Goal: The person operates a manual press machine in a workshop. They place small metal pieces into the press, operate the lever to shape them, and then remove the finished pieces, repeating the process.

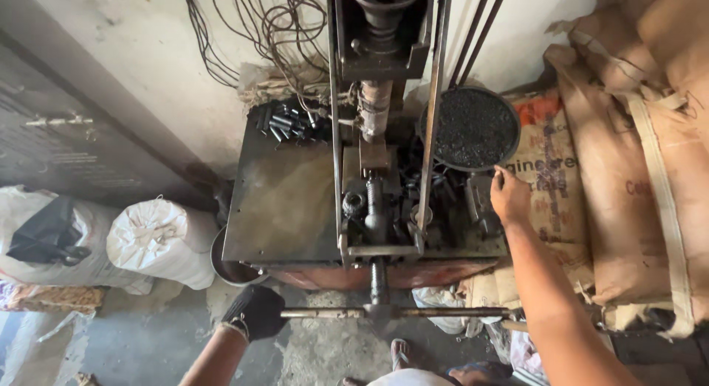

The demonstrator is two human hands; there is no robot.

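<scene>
Gloved left hand (255,312) grips the press's crossbar (399,312) at its left end, best held steady while the bare right hand (509,196), fingers loosely curled, empty, rests by the pan (475,129) of dark bits.

Our gloved left hand (255,312) grips the press's horizontal handle bar (332,312); our bare right hand (509,196) rests beside the round pan of dark granules (473,127).

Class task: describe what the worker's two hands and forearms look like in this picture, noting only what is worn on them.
The left hand wears a black knitted work glove with a lighter band at its cuff; the forearm behind it is bare, with no sleeve in view. The right hand is ungloved, and its forearm is also bare along its whole visible length. No watch, ring or bracelet can be made out.
</scene>
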